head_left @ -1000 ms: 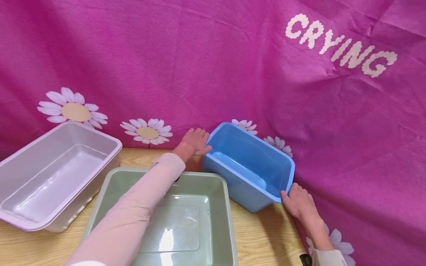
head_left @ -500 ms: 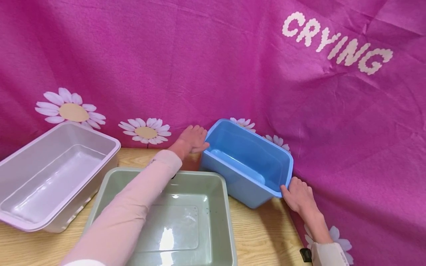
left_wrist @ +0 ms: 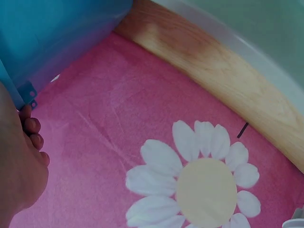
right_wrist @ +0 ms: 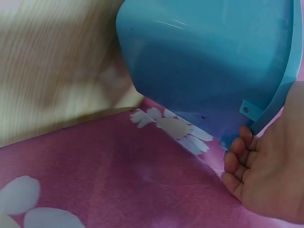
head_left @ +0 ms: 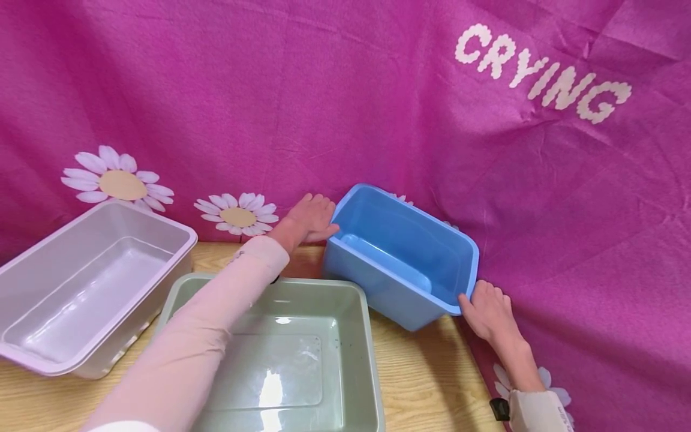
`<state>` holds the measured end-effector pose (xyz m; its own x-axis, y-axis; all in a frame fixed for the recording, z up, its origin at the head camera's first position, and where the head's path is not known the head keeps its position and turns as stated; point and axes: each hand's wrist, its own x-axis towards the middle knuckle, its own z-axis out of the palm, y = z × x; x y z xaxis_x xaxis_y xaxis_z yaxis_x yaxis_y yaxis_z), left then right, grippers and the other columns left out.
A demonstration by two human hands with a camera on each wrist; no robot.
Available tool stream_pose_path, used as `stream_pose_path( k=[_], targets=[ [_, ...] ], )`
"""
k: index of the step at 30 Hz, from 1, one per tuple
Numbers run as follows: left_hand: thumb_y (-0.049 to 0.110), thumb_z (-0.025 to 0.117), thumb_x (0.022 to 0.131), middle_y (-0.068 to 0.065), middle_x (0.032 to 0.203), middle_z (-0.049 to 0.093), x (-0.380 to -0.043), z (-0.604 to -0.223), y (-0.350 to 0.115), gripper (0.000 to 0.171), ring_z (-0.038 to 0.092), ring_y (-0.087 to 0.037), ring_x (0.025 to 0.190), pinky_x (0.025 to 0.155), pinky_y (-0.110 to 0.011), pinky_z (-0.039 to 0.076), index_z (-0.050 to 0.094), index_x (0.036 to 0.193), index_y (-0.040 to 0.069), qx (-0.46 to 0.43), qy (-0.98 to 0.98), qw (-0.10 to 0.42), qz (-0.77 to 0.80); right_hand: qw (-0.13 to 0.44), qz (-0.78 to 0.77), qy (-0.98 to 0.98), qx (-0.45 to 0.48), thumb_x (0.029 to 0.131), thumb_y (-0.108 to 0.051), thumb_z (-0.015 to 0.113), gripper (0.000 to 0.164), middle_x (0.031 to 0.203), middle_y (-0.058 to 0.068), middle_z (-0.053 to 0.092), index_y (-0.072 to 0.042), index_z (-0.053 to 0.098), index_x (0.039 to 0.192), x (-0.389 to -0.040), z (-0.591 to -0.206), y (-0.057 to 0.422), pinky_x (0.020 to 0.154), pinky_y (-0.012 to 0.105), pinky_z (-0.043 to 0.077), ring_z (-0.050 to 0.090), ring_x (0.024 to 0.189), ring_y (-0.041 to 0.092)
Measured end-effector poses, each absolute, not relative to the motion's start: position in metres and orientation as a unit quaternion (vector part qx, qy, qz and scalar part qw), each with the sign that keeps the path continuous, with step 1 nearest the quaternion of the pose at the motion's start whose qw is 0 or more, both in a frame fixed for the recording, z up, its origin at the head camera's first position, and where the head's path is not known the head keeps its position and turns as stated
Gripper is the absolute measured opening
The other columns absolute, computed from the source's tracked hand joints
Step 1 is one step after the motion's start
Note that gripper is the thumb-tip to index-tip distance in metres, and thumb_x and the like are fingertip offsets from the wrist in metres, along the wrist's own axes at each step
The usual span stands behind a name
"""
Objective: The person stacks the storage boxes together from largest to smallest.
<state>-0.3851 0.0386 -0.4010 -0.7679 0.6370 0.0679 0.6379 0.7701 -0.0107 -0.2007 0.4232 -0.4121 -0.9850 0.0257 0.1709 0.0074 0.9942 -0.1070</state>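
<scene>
A blue plastic bin, its inside bare, is held by its two short ends at the back right of the table. My left hand grips the left end of the rim, thumb over the edge. At the right end my right hand holds the rim the same way. In the left wrist view, curled fingers sit under the rim beside a small tab with holes. The right wrist view has fingers hooked below the bin's rim, close to similar tabs. The bin's far outer side is hidden.
A green bin stands front centre under my left forearm, its back right corner close to the blue bin. At left is a pale lilac bin. A magenta cloth with daisies hangs behind the wooden table and along its right edge.
The blue bin has risen slightly, with both hands still gripping its ends. The green and lilac bins stay where they were; the head view has shifted a little.
</scene>
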Motion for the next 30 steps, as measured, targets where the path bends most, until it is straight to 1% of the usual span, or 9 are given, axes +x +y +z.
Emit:
stream_pose_path(
  k=[6,14,19,22,30],
  targets=[
    [0.042,0.051,0.096,-0.016,0.114,0.057,-0.386,-0.391,0.033,0.049,0.051,-0.03,0.11,0.097,-0.043,0.039,0.052,0.12,-0.001,-0.337,-0.941,0.028,-0.015,0.097,0.052,-0.994,-0.001,0.091,-0.024,0.051,0.027,0.07,0.013,0.046,-0.001,0.045,0.078,-0.201,-0.403,0.421,0.06,0.049,0.039,0.051,0.066,0.035],
    [0.043,0.049,0.097,-0.016,0.112,0.057,-0.383,-0.375,0.024,0.05,0.051,-0.031,0.109,0.095,-0.045,0.038,0.052,0.118,-0.002,-0.338,-0.94,0.037,-0.032,0.101,0.067,-0.993,0.004,0.092,-0.024,0.049,0.025,0.071,0.011,0.042,-0.002,0.044,0.081,-0.2,-0.393,0.417,0.062,0.043,0.035,0.046,0.067,0.031],
    [0.044,0.049,0.096,-0.016,0.109,0.058,-0.381,-0.37,0.019,0.05,0.052,-0.031,0.108,0.094,-0.045,0.039,0.053,0.116,-0.001,-0.332,-0.942,0.043,-0.041,0.106,0.069,-0.992,0.011,0.093,-0.024,0.048,0.025,0.071,0.011,0.043,-0.002,0.044,0.082,-0.201,-0.388,0.414,0.062,0.043,0.035,0.047,0.067,0.03],
    [0.044,0.049,0.096,-0.015,0.106,0.058,-0.38,-0.368,0.015,0.048,0.053,-0.031,0.105,0.093,-0.045,0.039,0.054,0.113,-0.001,-0.328,-0.942,0.049,-0.048,0.107,0.071,-0.992,0.014,0.093,-0.024,0.048,0.025,0.072,0.012,0.044,-0.001,0.044,0.082,-0.202,-0.386,0.412,0.062,0.043,0.035,0.047,0.068,0.031],
    [0.043,0.052,0.093,-0.014,0.096,0.059,-0.377,-0.357,0.004,0.044,0.056,-0.031,0.097,0.086,-0.044,0.043,0.056,0.105,0.0,-0.329,-0.939,0.083,-0.062,0.115,0.065,-0.991,0.027,0.094,-0.024,0.048,0.026,0.072,0.013,0.045,0.0,0.045,0.083,-0.206,-0.375,0.406,0.061,0.045,0.036,0.049,0.069,0.033]
  ],
)
